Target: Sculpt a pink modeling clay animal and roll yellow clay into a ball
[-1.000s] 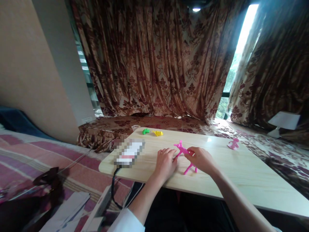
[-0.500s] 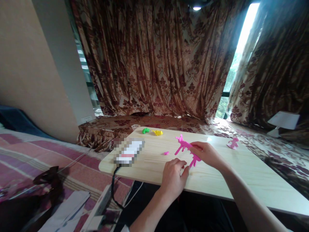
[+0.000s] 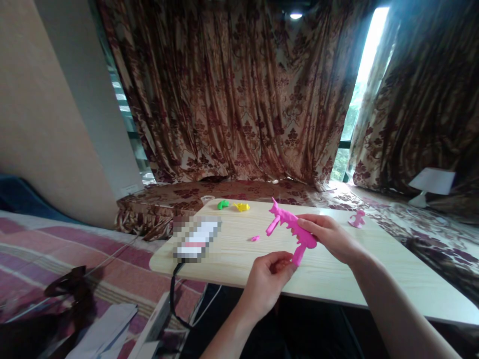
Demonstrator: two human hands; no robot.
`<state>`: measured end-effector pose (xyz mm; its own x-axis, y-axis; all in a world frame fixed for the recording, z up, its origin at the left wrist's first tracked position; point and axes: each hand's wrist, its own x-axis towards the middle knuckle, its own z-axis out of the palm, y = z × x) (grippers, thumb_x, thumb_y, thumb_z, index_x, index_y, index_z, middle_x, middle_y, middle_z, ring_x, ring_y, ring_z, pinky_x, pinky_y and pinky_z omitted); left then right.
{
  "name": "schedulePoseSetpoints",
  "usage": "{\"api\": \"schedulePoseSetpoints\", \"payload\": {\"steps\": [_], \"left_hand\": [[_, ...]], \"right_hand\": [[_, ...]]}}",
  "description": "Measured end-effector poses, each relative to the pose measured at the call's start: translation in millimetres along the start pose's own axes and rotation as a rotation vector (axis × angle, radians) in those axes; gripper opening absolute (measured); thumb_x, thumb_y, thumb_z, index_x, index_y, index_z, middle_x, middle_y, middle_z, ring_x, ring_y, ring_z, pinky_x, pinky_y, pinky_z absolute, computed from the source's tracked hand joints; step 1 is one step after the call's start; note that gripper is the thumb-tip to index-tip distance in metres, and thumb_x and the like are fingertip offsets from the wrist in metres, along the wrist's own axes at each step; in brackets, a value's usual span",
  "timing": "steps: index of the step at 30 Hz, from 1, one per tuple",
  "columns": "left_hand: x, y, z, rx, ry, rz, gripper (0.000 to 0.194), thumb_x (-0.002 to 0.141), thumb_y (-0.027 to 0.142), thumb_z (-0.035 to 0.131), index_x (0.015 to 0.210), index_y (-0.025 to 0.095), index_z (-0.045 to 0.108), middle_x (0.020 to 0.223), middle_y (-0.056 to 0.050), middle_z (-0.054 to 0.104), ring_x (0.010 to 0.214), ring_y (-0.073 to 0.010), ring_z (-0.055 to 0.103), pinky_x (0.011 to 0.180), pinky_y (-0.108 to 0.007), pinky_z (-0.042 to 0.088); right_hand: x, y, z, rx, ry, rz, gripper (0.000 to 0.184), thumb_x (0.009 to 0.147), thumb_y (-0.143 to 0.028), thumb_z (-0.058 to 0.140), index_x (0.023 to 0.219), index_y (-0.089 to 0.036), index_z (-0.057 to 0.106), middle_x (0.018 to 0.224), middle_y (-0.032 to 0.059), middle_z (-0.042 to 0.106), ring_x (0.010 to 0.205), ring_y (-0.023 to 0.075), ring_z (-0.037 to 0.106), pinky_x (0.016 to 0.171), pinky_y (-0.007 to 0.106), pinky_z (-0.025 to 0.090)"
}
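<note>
A bright pink animal figure (image 3: pixel 289 223), with a pointed head end and leg-like parts, is held above the table. My right hand (image 3: pixel 325 233) is closed round the upper side of its body, thumb and fingers pressed on it. With thumb and fingertips, my left hand (image 3: pixel 270 275) pinches the end of its lower leg. Beyond my left hand, a small pink piece (image 3: pixel 255 239) lies on the wooden table (image 3: pixel 232 249). Whether the figure is clay or plastic I cannot make out.
At the table's far edge lie a green piece (image 3: pixel 223 205) and a yellow piece (image 3: pixel 242 207). A pale pink figure (image 3: pixel 358 218) stands at the far right. A blurred-out device (image 3: pixel 198 238) with a black cable (image 3: pixel 172 289) lies on the left. Farther right is a white lamp (image 3: pixel 432 182).
The pink figure has turned in my right hand, so its body shows more broadly. My left hand has closed on its lower leg. The view has shifted slightly.
</note>
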<state>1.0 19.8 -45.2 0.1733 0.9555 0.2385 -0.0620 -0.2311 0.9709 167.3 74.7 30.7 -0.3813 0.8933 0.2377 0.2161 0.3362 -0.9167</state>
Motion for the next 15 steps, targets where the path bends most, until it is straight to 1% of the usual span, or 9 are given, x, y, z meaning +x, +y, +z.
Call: {"api": "schedulePoseSetpoints", "payload": {"steps": [3,6,10,13,15], "left_hand": [[1,1,2.4,-0.006,0.0,0.002,0.03,0.075,0.038,0.064,0.092,0.014,0.069,0.081,-0.005,0.068,0.076,-0.0157,0.058,0.07,-0.024,0.043],[1,0,1.8,0.036,0.015,0.037,0.026,0.076,0.036,0.063,0.09,0.015,0.07,0.08,-0.005,0.068,0.078,-0.0171,0.059,0.072,-0.025,0.044],[-1,3,-0.8,0.134,0.06,0.126,0.021,0.079,0.031,0.059,0.088,0.016,0.07,0.083,-0.006,0.069,0.08,-0.0187,0.06,0.076,-0.028,0.045],[-2,9,-1.3,0.193,0.053,0.192,0.018,0.08,0.03,0.057,0.083,0.018,0.07,0.083,-0.005,0.067,0.08,-0.0185,0.06,0.076,-0.028,0.046],[-2,11,-1.0,0.214,0.047,0.208,0.017,0.08,0.029,0.057,0.081,0.018,0.071,0.082,-0.004,0.067,0.08,-0.018,0.06,0.077,-0.027,0.045]], "right_hand": [[-2,1,-1,0.047,-0.013,0.015,0.035,0.083,-0.044,0.054,0.098,-0.015,0.067,0.064,-0.0007,0.057,0.054,0.0089,0.043,0.047,0.02,0.03],[-3,4,-2,0.061,-0.046,0.024,0.037,0.083,-0.045,0.054,0.101,-0.015,0.066,0.067,0.0006,0.06,0.055,0.0098,0.045,0.048,0.021,0.03],[-3,7,0,0.044,-0.047,0.028,0.038,0.083,-0.046,0.054,0.101,-0.015,0.067,0.066,0.0007,0.06,0.054,0.0095,0.044,0.047,0.02,0.029],[-3,8,1,0.034,-0.041,0.033,0.039,0.082,-0.047,0.054,0.1,-0.015,0.067,0.065,0.0007,0.06,0.053,0.0094,0.044,0.046,0.02,0.03],[-3,8,1,0.038,-0.04,0.038,0.038,0.082,-0.046,0.054,0.1,-0.015,0.067,0.066,0.001,0.061,0.054,0.0099,0.046,0.046,0.021,0.031]]}}
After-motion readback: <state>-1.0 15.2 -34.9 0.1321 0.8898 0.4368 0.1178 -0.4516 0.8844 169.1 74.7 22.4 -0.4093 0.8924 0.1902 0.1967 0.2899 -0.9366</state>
